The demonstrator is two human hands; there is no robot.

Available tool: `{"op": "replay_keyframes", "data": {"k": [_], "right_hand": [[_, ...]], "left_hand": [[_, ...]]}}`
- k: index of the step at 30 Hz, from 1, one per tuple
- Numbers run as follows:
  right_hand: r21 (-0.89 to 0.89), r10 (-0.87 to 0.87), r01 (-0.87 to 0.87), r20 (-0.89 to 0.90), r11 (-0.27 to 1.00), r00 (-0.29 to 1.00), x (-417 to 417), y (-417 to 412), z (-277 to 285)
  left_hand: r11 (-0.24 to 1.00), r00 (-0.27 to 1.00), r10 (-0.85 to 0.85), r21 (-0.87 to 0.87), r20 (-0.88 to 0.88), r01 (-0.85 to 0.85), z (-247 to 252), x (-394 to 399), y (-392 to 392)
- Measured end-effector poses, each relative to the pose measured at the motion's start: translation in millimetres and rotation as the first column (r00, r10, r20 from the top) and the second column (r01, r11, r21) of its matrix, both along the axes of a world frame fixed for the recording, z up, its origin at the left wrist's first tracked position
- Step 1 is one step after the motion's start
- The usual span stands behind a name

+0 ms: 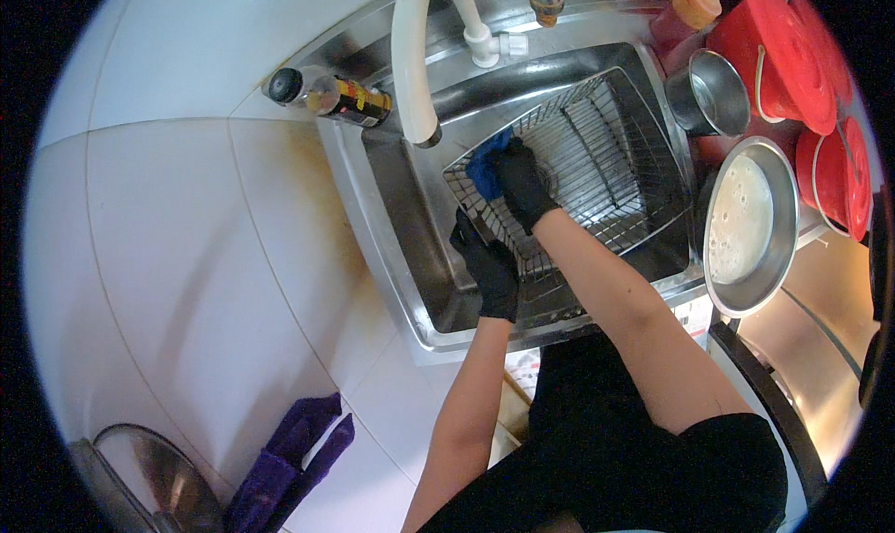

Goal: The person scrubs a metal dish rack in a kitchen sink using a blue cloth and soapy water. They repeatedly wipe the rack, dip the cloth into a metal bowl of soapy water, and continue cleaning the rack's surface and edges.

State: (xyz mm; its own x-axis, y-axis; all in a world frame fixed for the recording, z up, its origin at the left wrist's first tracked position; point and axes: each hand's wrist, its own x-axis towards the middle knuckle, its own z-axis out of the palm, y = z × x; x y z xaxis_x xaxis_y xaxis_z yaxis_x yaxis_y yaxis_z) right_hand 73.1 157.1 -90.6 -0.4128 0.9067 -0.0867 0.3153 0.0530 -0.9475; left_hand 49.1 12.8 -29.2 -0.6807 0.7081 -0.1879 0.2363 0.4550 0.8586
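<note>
A rectangular metal wire basket [594, 162] rests tilted inside the stainless steel sink [447, 323]. My left hand [487, 264], in a black glove, grips the basket's near left rim. A blue cloth [491, 161] is held in my right hand [521, 183], also black-gloved, and lies against the wires of the basket's left side. The right fingers reach inside the basket and are partly hidden by the cloth. Above the basket's left corner hangs the open end of a thick white hose [416, 79].
A black-capped bottle [335, 98] leans at the sink's left corner. Along the right stand a metal pot [707, 93], a basin of foamy liquid [741, 218], red lidded buckets [790, 58] and an orange-capped bottle [689, 12]. A metal tap [545, 2] juts over the far edge. Purple cloth [287, 463] hangs lower left.
</note>
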Motion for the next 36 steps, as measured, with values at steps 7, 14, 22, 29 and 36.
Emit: {"op": "replay_keyframes", "data": {"k": [7,14,22,29,36], "right_hand": [[0.116,-0.206,0.231,-0.193,0.966,0.959,4.6,29.0,-137.5],[-0.247,-0.227,0.146,-0.341,0.958,0.912,-2.4,-7.6,41.2],[-0.426,-0.288,0.122,-0.352,0.897,0.891,-8.8,13.3,-151.0],[-0.538,-0.317,-0.036,-0.548,0.842,0.774,-37.0,-11.9,-77.9],[-0.861,-0.687,-0.186,-0.494,0.474,0.533,-2.6,-0.1,51.9]], "left_hand": [[0.99,0.961,-0.139,-0.062,-0.237,0.128,28.3,15.7,22.2],[1.0,0.999,0.026,-0.005,-0.022,-0.026,18.9,8.0,4.6],[0.999,0.994,-0.03,-0.033,-0.102,0.026,23.3,13.7,17.3],[0.998,0.977,-0.022,-0.061,-0.211,0.009,-10.4,0.5,-7.1],[0.999,0.992,-0.037,-0.004,-0.119,0.037,19.4,10.5,10.5]]}}
